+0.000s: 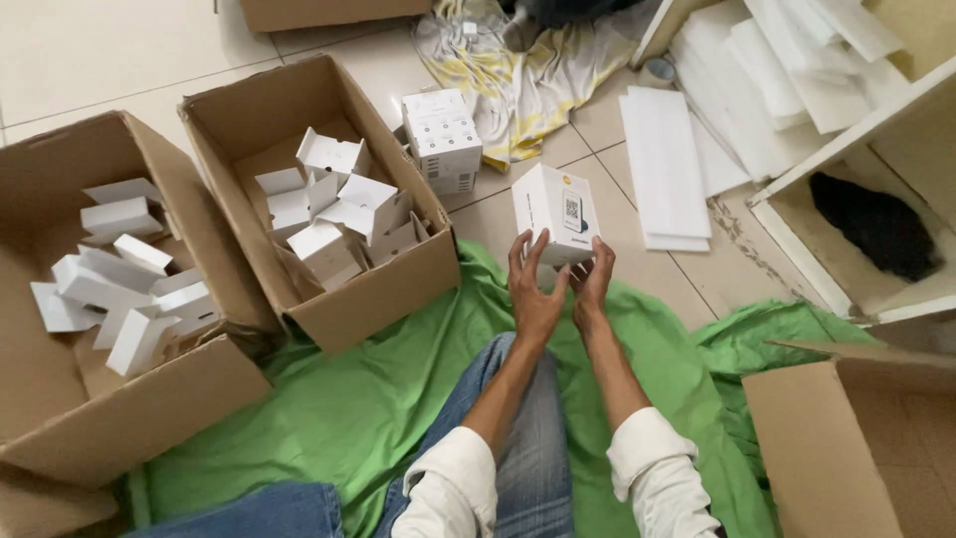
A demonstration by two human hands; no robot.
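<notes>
White small carton (556,213) is held between left hand (533,299) and right hand (592,284), both grips closed on its lower edges; slippage onto the green cloth (349,408) is risked.

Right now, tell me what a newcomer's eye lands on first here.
At centre, the left hand and right hand hold up a small white cardboard box over a bright green cloth. To the left stand two open brown cardboard cartons, both filled with folded white card inserts.
</notes>
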